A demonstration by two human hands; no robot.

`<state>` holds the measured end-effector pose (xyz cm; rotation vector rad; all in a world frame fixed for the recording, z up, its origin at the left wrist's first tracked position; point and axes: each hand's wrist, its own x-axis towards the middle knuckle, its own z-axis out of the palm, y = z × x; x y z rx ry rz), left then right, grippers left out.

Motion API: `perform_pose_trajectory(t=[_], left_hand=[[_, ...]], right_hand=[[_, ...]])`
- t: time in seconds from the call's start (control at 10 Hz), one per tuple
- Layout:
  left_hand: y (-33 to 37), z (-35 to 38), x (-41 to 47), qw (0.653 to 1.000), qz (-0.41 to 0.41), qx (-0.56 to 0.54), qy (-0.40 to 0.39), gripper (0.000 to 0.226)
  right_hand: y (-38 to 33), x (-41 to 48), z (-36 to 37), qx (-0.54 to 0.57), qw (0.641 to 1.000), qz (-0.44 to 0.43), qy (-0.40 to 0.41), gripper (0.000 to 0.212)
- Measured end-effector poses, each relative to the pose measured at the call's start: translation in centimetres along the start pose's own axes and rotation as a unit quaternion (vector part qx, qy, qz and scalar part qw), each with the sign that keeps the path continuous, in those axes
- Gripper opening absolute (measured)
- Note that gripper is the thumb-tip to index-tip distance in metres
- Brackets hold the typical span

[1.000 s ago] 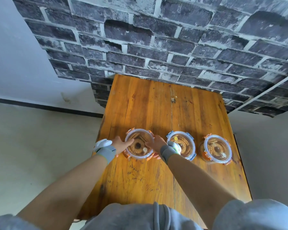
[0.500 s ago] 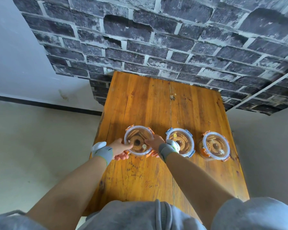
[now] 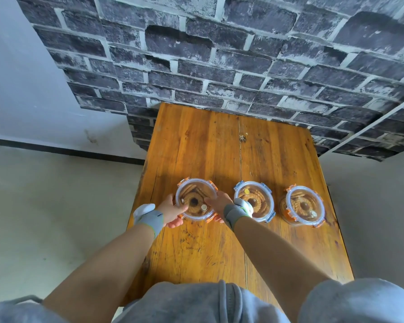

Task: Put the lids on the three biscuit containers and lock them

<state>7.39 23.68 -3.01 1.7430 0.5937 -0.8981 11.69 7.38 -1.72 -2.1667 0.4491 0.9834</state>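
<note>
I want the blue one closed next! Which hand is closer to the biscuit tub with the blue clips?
The right hand. It rests on the right edge of the leftmost orange-clipped tub, just left of the blue-clipped tub. The left hand is on that orange tub's far side, farther away.

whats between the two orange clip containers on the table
The blue-clipped biscuit container, lid on, sits between the left orange-clipped container and the right orange-clipped container; the right hand also lies there. Seen in the head view.
</note>
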Motion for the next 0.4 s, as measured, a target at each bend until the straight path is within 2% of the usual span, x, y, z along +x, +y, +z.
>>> perform_pose_trajectory(t=[0.1,0.2,0.3,0.4], left_hand=[[0.7,0.4,-0.8,0.985,0.037,0.136,0.103,0.081],[0.6,1.5,-1.7,0.921,0.082,0.321,0.207,0.073],[0.4,3.6,-2.4,0.838,0.176,0.471,0.214,0.065],[0.3,5.3,-3.0,0.818,0.193,0.513,0.175,0.063]], right_hand=[[0.1,-0.4,0.3,0.019,1.0,-0.004,0.007,0.044],[0.5,-1.3,0.4,0.077,0.997,0.023,-0.018,0.036],[0.8,-2.1,0.1,0.087,0.995,0.037,-0.038,0.029],[0.2,-2.8,-1.6,0.09,0.995,0.029,-0.024,0.023]])
